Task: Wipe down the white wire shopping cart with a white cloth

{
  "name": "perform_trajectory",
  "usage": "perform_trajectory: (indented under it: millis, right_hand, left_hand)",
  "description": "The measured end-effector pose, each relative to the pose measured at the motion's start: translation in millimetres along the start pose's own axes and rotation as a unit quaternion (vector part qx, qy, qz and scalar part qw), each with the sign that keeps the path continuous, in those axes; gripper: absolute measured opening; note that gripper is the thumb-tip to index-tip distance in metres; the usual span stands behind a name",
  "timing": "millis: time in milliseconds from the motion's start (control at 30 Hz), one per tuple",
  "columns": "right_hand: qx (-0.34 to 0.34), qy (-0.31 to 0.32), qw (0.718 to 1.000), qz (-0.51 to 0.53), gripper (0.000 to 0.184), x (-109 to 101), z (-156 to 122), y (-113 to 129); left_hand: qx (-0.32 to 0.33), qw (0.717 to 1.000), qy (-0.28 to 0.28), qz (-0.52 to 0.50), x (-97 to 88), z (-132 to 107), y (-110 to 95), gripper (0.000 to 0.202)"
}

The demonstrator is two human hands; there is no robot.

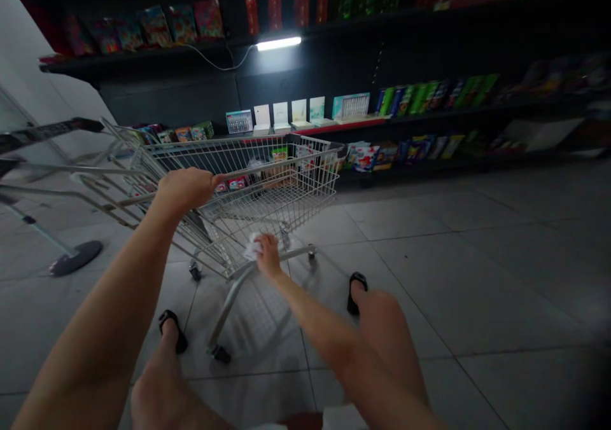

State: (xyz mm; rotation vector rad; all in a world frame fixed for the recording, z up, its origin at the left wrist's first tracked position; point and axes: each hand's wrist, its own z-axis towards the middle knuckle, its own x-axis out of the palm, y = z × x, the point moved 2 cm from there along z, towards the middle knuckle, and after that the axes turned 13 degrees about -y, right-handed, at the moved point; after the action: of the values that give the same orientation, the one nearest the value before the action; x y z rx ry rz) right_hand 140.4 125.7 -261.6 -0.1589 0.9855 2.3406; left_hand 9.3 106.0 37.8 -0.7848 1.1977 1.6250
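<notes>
The silver wire-mesh shopping cart (329,163) stands on the grey tiled floor (410,226), in front of the person and before the black shelves (167,93) of packaged goods. The left hand (186,187) is closed on the cart's upper rim, its fingers wrapped around the metal. The right hand (268,257) has its fingers bent around a small crumpled white cloth or tissue (252,247), just beside the curved tubular silver lower frame (229,303); whether the cloth touches the metal, and how tightly it is pinched, I cannot tell. The work at the cart's underside looks under way rather than finished. The bars show no clear difference between parts handled and parts left, so how much is done or remains cannot be judged.
</notes>
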Motion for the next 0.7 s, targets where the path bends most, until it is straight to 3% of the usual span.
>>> perform_trajectory:
  millis: [100, 167, 300, 400, 533, 700]
  right_hand:
    - [-0.096, -0.026, 0.994, 0.051, 0.029, 21.5, 51.6, 54.2]
    - [-0.163, -0.035, 0.984, 0.061, 0.027, 37.5, 69.7, 69.6]
    - [-0.204, -0.004, 0.979, 0.023, 0.019, 59.9, 55.2, 40.9]
    - [-0.218, 0.021, 0.976, 0.003, 0.019, 62.1, 36.5, 13.2]
    - [-0.228, 0.075, 0.971, -0.015, 0.021, 51.4, 37.2, 7.8]
    - [-0.158, 0.176, 0.972, 0.002, 0.018, 17.1, 17.2, -6.1]
  left_hand:
    - [-0.014, 1.000, 0.003, 0.018, 8.6, -0.7, 8.2, 0.075]
    - [-0.011, 0.999, 0.013, 0.027, 9.3, -1.8, 11.4, 0.076]
    - [-0.005, 0.999, 0.009, 0.031, 6.9, -4.0, 10.7, 0.076]
    - [-0.008, 1.000, -0.006, 0.029, 6.0, -5.8, 7.7, 0.076]
    - [-0.003, 1.000, -0.014, 0.023, 4.6, -7.6, 5.0, 0.074]
    - [0.008, 1.000, -0.023, 0.004, -1.9, -13.2, 0.6, 0.073]
